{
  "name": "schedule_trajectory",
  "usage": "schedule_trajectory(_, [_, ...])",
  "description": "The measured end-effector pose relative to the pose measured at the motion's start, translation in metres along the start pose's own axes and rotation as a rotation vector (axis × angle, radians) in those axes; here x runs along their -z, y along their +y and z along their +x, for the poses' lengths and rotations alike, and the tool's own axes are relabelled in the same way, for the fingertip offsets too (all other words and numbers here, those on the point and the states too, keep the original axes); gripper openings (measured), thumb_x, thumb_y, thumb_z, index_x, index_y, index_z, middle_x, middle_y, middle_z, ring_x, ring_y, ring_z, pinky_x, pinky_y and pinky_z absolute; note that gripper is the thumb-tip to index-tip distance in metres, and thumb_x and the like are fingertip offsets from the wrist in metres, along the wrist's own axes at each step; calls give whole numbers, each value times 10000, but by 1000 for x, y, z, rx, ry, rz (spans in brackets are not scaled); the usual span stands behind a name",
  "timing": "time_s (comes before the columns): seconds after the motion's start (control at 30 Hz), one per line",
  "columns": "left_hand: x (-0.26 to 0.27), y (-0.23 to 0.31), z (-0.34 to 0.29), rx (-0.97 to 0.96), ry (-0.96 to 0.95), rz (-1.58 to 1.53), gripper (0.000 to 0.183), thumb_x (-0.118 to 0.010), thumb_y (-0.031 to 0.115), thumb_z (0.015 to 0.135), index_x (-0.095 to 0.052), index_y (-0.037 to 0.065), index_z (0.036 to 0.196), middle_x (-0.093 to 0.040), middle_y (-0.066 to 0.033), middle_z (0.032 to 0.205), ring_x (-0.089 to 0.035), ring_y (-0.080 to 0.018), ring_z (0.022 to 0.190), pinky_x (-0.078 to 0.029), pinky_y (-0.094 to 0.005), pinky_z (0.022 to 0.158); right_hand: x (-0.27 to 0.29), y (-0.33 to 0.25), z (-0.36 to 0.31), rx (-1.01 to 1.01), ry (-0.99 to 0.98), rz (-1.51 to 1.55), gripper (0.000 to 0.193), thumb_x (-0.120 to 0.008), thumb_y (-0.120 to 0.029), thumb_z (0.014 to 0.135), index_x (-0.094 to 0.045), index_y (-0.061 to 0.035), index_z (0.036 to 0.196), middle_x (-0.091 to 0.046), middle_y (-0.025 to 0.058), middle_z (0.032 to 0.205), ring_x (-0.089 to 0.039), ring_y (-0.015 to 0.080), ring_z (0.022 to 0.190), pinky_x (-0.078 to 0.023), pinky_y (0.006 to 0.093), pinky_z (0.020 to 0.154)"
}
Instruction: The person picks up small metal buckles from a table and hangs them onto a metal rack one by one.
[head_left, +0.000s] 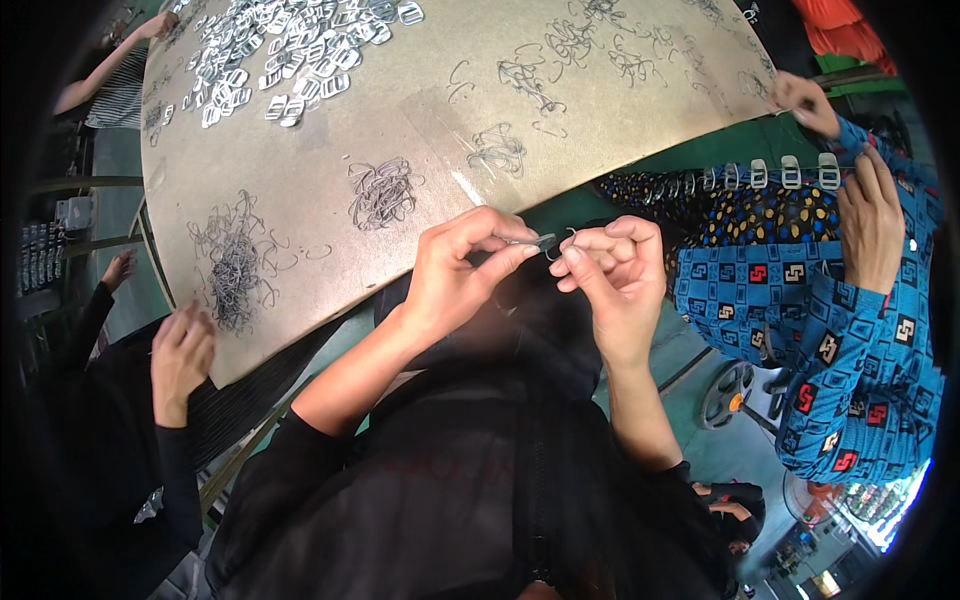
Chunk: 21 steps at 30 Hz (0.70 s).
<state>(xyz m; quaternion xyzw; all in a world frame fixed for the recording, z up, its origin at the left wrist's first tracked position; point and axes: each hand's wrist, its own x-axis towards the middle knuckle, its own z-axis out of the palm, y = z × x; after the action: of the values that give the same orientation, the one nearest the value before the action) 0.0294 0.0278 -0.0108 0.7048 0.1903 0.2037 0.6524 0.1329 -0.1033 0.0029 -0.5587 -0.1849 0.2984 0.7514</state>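
Note:
Before my chest, just off the table's near edge, my left hand (452, 272) pinches a small metal buckle (545, 242) between thumb and fingers; it is seen almost edge-on. Close beside it on the right, my right hand (622, 285) is closed on a thin, dark wire hook (571, 231), with thumb and forefinger together and the other fingers curled. The hook's curved end comes right up to the buckle. Whether the two are linked cannot be made out. A loose pile of similar wire hooks (383, 194) lies on the table beyond my left hand.
Flat metal buckles (300, 50) are heaped on the far left of the brown tabletop (400, 110). More wire hooks (235, 275) lie near its left corner. Co-workers' hands (182, 350) flank me; on the right, a person's hand (870, 215) is beside a row of hanging buckles (790, 172).

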Motion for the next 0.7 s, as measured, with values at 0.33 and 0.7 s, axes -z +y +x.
schedule_trajectory(0.33, [27, 7, 24, -315, 60, 329, 114, -677, 71, 788, -659, 23, 889, -658, -88, 919, -633, -175, 824, -501, -284, 704, -11, 19, -9, 337, 57, 33, 331, -560, 128, 826, -357, -38, 1028, -582, 176, 945, -632, 167, 759, -543, 265, 666])
schedule_trajectory(0.7, [188, -69, 182, -242, 445, 1303, 249, -646, 256, 819, -693, 91, 1000, -657, -104, 989, -608, -275, 905, -489, -375, 772, -18, 21, -20, 348, 8, -37, 320, -562, 121, 828, -350, -57, 988, -585, 185, 926, -625, 171, 732, -549, 275, 647])
